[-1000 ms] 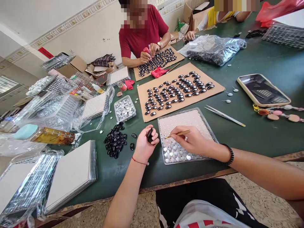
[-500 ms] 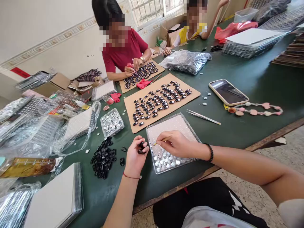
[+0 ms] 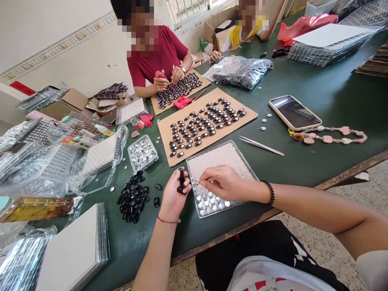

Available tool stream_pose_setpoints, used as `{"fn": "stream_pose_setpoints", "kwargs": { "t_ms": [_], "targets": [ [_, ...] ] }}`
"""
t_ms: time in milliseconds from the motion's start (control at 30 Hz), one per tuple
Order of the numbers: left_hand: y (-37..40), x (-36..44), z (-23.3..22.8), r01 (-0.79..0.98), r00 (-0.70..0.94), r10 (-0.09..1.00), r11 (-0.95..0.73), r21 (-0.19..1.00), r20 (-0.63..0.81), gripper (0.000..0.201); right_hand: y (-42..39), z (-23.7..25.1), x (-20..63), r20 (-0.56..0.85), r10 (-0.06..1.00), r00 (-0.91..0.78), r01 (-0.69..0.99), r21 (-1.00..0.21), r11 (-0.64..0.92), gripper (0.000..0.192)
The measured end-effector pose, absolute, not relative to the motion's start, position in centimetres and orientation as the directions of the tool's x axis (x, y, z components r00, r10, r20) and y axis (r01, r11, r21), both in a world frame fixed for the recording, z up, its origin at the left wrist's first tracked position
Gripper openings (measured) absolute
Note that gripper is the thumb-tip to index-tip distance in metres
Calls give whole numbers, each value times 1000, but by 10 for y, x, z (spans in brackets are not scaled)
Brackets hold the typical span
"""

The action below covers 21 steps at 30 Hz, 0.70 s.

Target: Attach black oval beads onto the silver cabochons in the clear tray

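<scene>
Pale wall (image 3: 75, 66) with patterned border (image 3: 80, 36), barred window (image 3: 185, 9), speckled floor (image 3: 342, 214).

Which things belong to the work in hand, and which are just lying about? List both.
Seemingly part of the work:
black oval pieces in the left hand
thin stick in the right hand
clear tray with silver discs
loose black pile

Seemingly just lying about:
smartphone
beaded strap
bottle of amber liquid

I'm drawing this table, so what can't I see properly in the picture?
From the head view:
Part of the tray: hidden by the right grip.
What the thin stick touches: too small.
Some of the bottle: beyond the left edge.
How many pieces the black pile holds: they cover each other.
</scene>
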<state>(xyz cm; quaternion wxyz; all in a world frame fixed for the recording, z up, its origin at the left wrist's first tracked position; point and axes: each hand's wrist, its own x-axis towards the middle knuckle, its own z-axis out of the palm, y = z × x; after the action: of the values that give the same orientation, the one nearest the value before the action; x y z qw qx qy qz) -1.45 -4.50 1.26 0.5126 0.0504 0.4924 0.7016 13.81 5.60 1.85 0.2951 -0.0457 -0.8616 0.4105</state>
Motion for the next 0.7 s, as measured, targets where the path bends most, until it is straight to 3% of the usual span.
{"fn": "stream_pose_setpoints", "kwargs": {
  "t_ms": [500,700],
  "targets": [
    [-47,-18,9,-662,-538,720,-40,748,-438,14,59,18,139,538,358,-763,-187,-714,675,13],
    [-45,-14,6,-608,-515,766,-10,794,-385,26,60,19,140,549,355,-757,-206,-715,668,13]
  ]
}}
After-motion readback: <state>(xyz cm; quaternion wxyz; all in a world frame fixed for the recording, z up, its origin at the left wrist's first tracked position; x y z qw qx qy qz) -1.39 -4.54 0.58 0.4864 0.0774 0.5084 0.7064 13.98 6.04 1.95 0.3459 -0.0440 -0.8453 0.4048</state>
